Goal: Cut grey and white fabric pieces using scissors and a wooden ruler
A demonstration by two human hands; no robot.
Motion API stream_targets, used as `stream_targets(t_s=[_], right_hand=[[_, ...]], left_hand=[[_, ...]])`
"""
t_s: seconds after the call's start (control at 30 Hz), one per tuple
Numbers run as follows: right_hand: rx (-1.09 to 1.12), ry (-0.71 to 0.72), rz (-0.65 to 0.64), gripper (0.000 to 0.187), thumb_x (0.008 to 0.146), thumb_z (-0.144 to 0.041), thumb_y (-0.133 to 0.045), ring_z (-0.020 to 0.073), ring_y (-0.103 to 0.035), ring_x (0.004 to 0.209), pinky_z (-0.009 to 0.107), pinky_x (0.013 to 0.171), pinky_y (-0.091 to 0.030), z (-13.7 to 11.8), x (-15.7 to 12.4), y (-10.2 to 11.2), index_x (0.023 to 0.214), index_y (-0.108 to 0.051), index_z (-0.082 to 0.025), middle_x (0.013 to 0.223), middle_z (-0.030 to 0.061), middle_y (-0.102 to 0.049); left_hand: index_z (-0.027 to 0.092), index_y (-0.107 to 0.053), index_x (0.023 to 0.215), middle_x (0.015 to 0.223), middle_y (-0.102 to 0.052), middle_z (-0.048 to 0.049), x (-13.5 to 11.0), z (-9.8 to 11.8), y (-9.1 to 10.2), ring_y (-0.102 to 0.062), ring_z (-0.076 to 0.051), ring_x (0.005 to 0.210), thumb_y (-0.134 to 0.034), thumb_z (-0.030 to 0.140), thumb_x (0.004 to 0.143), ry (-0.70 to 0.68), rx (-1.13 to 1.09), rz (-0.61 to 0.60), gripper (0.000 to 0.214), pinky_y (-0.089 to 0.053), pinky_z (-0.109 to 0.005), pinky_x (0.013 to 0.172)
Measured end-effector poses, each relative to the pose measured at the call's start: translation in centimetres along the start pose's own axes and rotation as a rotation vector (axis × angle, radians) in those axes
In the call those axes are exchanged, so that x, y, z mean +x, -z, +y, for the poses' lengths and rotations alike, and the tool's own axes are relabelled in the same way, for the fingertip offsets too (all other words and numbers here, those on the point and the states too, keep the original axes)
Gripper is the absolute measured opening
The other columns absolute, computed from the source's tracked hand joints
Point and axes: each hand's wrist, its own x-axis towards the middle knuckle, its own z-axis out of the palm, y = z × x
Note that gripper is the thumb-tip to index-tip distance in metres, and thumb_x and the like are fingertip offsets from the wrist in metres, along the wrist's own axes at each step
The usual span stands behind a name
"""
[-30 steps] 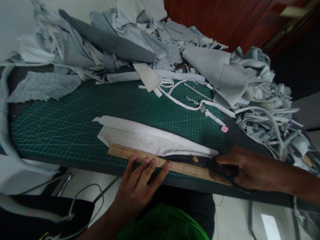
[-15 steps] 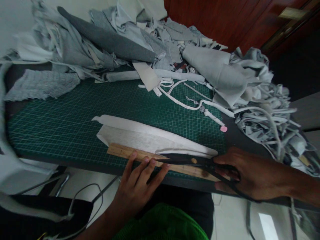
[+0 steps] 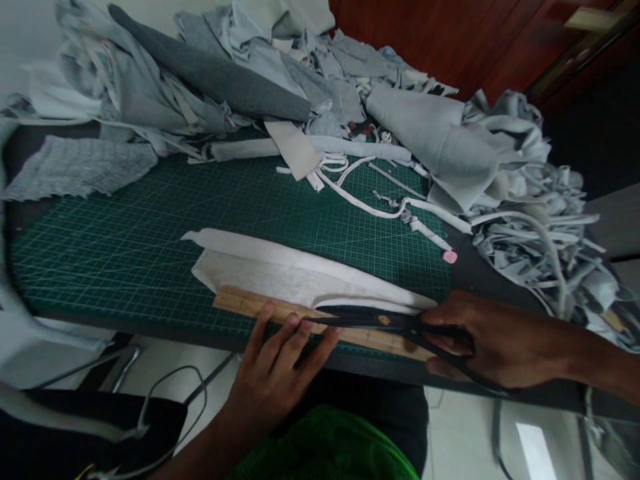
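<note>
1. The worktop (image 3: 150, 337) fills most of the view, with its dark edge running across the lower part. A reddish wooden door (image 3: 430, 40) stands beyond it, and a pale tiled floor (image 3: 453, 433) shows below.
2. A green cutting mat (image 3: 115, 267) with a printed grid covers much of the worktop.
3. Large heaps of grey and white fabric scraps (image 3: 215, 73) lie along the far side of the mat. They spread down the right side in a tangle of strips (image 3: 530, 260).
4. A grey knit piece (image 3: 80, 167) lies at the mat's far left. Thin white strips (image 3: 370, 207) curl across its far right.
5. A folded white fabric piece (image 3: 295, 277) lies on the near part of the mat, its long edge beside the near worktop edge.
6. A wooden ruler (image 3: 250, 303) lies along the near side of that fabric, touching it and running close to the worktop edge.
7. The left hand (image 3: 275, 380) rests on the ruler, its fingers (image 3: 295, 333) spread and pressing down without gripping.
8. The right hand (image 3: 500, 340) comes in from the right, its fingers (image 3: 443, 343) clenched around the handles of black scissors (image 3: 385, 321).
9. The scissor blades lie along the ruler, against the fabric's near edge, over the near part of the mat.
10. A green mesh cloth (image 3: 325, 447) shows below the worktop, near the left wrist.
11. A small pink nub (image 3: 450, 257) sits at the end of a white strip, at the mat's right edge.
</note>
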Motion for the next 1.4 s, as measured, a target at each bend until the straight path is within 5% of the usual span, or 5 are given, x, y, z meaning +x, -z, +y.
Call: stream_targets(t_s=[0.13, 0.8, 1.1, 1.4], right_hand=[[-0.001, -0.017, -0.101, 0.027, 0.084, -0.04, -0.07, 0.0128, -0.055, 0.057, 0.021, 0.051, -0.037, -0.9, 0.8, 0.6, 0.069, -0.06, -0.02, 0.064, -0.0013, -0.058], [-0.008, 0.001, -0.055, 0.029, 0.094, -0.042, -0.061, 0.0129, -0.056, 0.057, 0.022, 0.052, -0.035, -0.1, 0.7, -0.4, 0.076, -0.07, -0.02, 0.062, -0.0005, -0.059], [-0.027, -0.056, -0.059, 0.031, 0.086, -0.044, -0.069, 0.0137, -0.058, 0.057, 0.022, 0.049, -0.036, -2.4, 0.8, -0.4, 0.069, -0.061, -0.02, 0.066, 0.0016, -0.063], [0.046, -0.061, -0.101, 0.034, 0.088, -0.043, -0.068, 0.0106, -0.048, 0.053, 0.022, 0.048, -0.031, -1.9, 0.2, 0.1, 0.066, -0.055, -0.02, 0.061, -0.0028, -0.054]], left_hand=[[0.025, -0.069, 0.135, 0.118, -0.06, -0.0075, 0.1, 0.0, 0.0, -0.058, -0.025, 0.118, -0.062, 0.02, 0.1, -0.003, 0.008, -0.003, 0.037, -0.028, -0.054, 0.129], [0.025, -0.067, 0.138, 0.122, -0.061, -0.0088, 0.1, 0.1, 0.1, -0.058, -0.025, 0.121, -0.062, 0.021, 0.1, 0.003, 0.01, -0.016, 0.039, -0.027, -0.053, 0.13], [0.026, -0.068, 0.137, 0.117, -0.063, -0.0075, -0.1, 0.0, -0.1, -0.059, -0.024, 0.118, -0.063, 0.021, 0.1, -0.001, 0.015, -0.008, 0.038, -0.03, -0.054, 0.129], [0.024, -0.068, 0.137, 0.119, -0.062, -0.009, 0.2, 0.1, 0.2, -0.058, -0.025, 0.12, -0.062, 0.019, 0.099, -0.004, 0.012, -0.013, 0.039, -0.027, -0.053, 0.13]])
